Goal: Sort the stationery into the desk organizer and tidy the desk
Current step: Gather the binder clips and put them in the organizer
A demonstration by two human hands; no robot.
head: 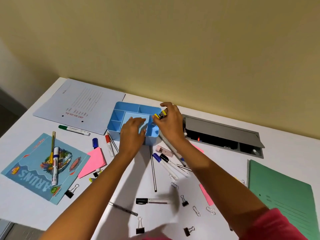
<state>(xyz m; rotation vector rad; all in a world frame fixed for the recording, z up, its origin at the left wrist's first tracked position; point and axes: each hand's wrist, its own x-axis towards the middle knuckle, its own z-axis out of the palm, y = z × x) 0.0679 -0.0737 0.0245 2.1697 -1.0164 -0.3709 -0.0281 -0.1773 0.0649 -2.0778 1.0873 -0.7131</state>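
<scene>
I am pinching the light, stiff, probably slick yellow-capped highlighter [160,115] near its middle with my right hand [170,122] over the right compartment of the desk organizer [121,105], while my left hand [132,131], fingers flat, is steadying it.

Organizer [113,129] light blue; sticky notes [94,161] pink; folder [280,193] green; small item [159,115] yellow and black.

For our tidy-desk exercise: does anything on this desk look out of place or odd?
Yes. A marker and a yellow pen lie on top of the blue booklet at the left instead of in the organizer, and the grey desk hatch stands open, a red light inside.
</scene>
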